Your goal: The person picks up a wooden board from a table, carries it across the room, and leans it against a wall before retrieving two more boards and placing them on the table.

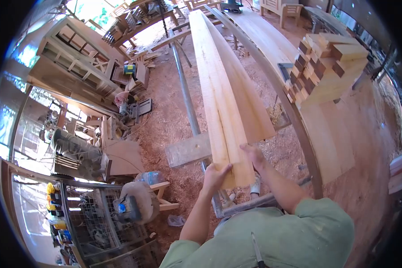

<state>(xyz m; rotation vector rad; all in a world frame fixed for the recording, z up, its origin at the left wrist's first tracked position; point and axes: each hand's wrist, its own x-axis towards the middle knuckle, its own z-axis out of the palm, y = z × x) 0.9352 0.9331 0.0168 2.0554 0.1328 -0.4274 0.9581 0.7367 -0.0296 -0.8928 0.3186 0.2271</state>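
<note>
A long pale wooden board (219,94) stretches away from my body, its near end between my two hands. My left hand (215,176) grips the left edge near that end, thumb on top. On the right edge, a little farther up, my right hand (253,156) is closed round the board, its fingers hidden beneath. Beside and partly under this board lies a second wide board (250,102). A short grey crosspiece (187,149) passes below the boards, resting on a metal pipe frame (186,89).
Right of me, a stack of cut timber pieces (330,62) stands on wide planks (328,134). A round stool (140,203) with a power tool (126,207) is at the left, near a wire-mesh cabinet (91,223). Shavings cover the floor (165,116). Wooden frames (76,53) lean at the far left.
</note>
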